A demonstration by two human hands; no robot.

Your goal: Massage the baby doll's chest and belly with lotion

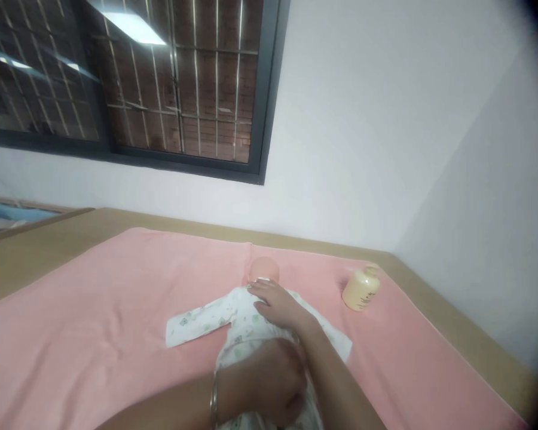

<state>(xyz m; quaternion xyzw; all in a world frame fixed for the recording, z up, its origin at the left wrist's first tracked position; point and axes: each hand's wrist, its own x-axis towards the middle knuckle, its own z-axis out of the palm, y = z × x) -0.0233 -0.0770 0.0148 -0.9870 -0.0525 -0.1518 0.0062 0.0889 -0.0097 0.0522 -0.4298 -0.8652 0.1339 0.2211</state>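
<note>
The dressed doll (246, 316) lay at the frame's lower centre, the right hand (278, 304) flat on its chest, perhaps to steady it. The left hand (280, 379) was curled; whether holding anything, I could not tell.

The right forearm (341, 376) is directed forward from the lower right, and the right hand (278, 303) is held palm down at its end. Its fingers (260, 287) are extended and laid nearly flat; the thumb (260, 307) is set slightly apart from them. The left forearm (170, 403) is brought in from the lower left. The left hand (280, 376) is blurred, turned back upward, with its digits bent under; part of the right forearm is overlapped by it.
</note>
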